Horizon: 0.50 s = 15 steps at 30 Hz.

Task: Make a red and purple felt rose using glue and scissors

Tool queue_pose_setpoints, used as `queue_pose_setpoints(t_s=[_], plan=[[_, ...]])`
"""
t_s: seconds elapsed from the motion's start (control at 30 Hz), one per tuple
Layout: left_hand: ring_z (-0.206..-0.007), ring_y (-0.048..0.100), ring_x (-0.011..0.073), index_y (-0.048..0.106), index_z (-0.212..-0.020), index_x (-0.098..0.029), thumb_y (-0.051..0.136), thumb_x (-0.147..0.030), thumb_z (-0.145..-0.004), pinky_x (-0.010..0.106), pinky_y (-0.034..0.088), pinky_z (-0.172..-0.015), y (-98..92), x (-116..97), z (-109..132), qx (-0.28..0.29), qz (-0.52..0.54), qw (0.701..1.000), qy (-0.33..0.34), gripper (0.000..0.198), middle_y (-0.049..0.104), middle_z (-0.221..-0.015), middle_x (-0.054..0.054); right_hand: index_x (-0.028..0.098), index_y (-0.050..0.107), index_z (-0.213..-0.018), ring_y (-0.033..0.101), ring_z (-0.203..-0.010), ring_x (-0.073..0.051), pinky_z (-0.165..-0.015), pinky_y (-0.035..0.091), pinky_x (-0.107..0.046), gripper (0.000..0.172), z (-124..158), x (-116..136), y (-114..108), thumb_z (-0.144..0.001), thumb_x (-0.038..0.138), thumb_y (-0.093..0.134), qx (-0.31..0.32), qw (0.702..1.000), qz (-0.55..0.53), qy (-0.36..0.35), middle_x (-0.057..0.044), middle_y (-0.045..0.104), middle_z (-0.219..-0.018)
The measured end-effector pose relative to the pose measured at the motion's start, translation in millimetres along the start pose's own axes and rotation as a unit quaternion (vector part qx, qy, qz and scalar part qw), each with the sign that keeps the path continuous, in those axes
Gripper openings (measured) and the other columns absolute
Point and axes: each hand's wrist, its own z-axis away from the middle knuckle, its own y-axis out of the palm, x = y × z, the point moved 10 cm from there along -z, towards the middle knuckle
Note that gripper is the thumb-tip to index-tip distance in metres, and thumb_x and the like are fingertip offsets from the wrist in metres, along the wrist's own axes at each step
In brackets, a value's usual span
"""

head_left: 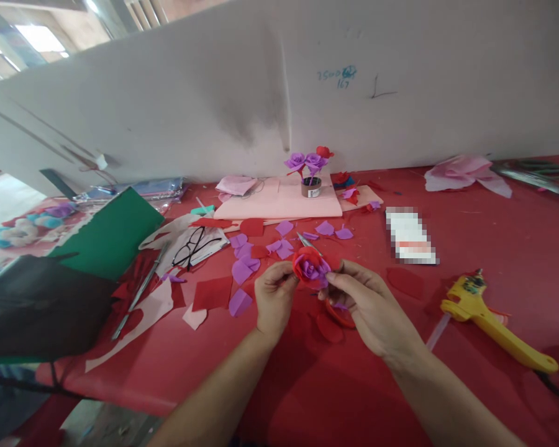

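Left hand (274, 297), right hand (368, 304): each grip closed on red-and-purple paper rose (310, 267), steadying opposite sides above surface (494, 236) middle; glue gun (487, 320) toward right edge, within reach.

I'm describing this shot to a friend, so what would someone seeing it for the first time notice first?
First comes the handmade red rose with a purple centre, pinched between the left hand and the right hand at mid-frame over the red table. Next are the loose purple and red cut petals scattered just behind and left of it, and the yellow glue gun lying at the right.
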Motion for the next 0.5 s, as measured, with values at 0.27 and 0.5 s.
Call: queue_pose_setpoints(t_s=[0.27,0.5], plan=[[-0.065,0.056,0.0115,0.074,-0.071,-0.018,0.069,-0.014,-0.071,0.023,0.046,-0.062,7.8,1.9,2.0,0.029,0.034,0.999,-0.016,0.007,0.066,-0.069,0.0,0.023,0.063,-0.072,0.058,-0.06,-0.013,-0.059,0.04,-0.026,0.012,-3.1,-2.6,-13.2,-0.077,0.032,0.069,-0.046,0.998,-0.042,0.01,0.002,0.064,-0.064],[-0.063,0.056,0.0113,0.072,-0.07,-0.017,0.069,-0.017,-0.072,0.023,0.047,-0.062,2.3,-0.8,1.8,-0.002,0.019,1.0,-0.002,0.004,0.066,-0.069,0.001,0.024,0.062,-0.084,0.059,-0.07,-0.015,-0.063,0.043,-0.027,0.023,2.9,16.7,-3.8,-0.074,0.041,0.075,-0.03,0.997,0.059,-0.048,0.001,0.065,-0.078]])
